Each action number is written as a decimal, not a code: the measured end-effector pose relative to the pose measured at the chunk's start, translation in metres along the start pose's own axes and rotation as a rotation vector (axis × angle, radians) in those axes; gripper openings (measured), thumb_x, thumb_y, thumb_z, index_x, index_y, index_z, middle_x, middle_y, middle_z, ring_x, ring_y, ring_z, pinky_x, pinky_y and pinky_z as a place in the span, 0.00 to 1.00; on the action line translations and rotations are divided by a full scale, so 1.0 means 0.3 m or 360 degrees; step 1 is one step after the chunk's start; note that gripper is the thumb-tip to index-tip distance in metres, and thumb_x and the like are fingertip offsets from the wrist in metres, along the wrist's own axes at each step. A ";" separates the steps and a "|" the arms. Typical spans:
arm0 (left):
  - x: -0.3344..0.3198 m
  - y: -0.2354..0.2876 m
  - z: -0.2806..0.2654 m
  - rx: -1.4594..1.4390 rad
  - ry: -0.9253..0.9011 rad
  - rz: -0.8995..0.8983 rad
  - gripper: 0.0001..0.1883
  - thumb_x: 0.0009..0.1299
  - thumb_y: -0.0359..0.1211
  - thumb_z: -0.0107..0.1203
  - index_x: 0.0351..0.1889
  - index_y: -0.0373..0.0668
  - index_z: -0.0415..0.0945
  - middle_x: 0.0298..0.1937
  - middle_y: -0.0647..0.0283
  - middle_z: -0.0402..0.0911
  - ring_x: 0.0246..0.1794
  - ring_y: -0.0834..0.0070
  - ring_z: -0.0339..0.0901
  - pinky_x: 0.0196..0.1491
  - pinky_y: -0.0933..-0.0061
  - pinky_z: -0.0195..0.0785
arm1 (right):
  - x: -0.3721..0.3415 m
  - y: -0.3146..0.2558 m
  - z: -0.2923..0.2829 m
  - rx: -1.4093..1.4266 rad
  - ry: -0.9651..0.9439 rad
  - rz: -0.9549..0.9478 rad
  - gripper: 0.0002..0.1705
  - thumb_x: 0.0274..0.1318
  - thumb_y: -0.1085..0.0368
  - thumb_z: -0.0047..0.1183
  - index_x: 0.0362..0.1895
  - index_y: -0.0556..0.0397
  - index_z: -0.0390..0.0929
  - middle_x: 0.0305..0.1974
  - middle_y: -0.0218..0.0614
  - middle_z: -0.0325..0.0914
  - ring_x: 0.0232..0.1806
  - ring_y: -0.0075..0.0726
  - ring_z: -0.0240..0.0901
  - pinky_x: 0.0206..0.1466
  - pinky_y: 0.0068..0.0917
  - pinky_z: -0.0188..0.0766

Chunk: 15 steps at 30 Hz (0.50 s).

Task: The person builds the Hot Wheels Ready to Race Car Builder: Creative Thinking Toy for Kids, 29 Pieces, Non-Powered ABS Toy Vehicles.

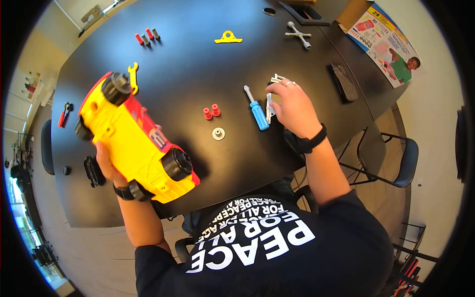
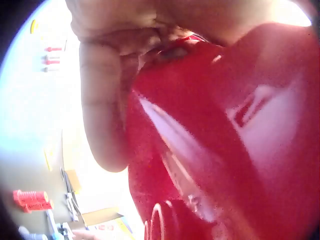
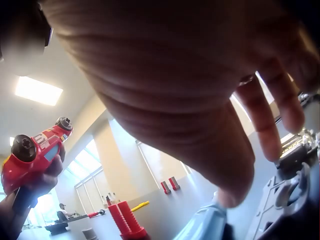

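My left hand [image 1: 105, 162] grips a red and yellow toy car [image 1: 129, 143], raised over the table's left side with its yellow underside turned to the head camera. Black wheels show on it; one wheel hole end stays hidden by the hand. In the left wrist view, fingers [image 2: 102, 110] lie along the glossy red body [image 2: 200, 125]. My right hand [image 1: 296, 106] is over a light grey plastic part [image 1: 269, 110], fingers loosely bent and pointing down, nothing gripped. Beside its thumb lies a blue-handled screwdriver [image 1: 259, 115], and dark and silver pieces [image 3: 297, 150] sit under the fingers.
Two red ribbed pegs [image 1: 212, 112] and a grey washer-like disc [image 1: 218, 133] lie mid-table. Farther off are a yellow wrench [image 1: 133, 78], a yellow bracket [image 1: 228, 37], several red and dark pegs [image 1: 147, 37], a grey lug wrench [image 1: 299, 35] and a printed box [image 1: 386, 44].
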<state>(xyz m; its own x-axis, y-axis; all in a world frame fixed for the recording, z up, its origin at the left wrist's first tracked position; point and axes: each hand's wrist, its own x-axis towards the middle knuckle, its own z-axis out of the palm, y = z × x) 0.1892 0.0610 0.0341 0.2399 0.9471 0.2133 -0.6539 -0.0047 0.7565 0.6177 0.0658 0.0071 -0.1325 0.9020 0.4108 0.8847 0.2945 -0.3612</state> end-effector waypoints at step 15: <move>-0.228 -0.111 0.260 0.0463 0.0724 0.0603 0.35 0.77 0.36 0.66 0.78 0.33 0.64 0.71 0.48 0.80 0.66 0.57 0.83 0.70 0.51 0.77 | -0.003 0.026 -0.020 0.0362 -0.0195 0.0296 0.31 0.45 0.74 0.78 0.56 0.56 0.81 0.36 0.40 0.83 0.41 0.51 0.82 0.47 0.42 0.78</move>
<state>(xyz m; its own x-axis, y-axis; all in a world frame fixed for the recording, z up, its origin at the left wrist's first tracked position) 0.2506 -0.0287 0.0424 -0.3379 0.9036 0.2634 -0.3978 -0.3907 0.8301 0.6275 0.0655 0.0090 -0.0428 0.9743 0.2213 0.7779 0.1715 -0.6046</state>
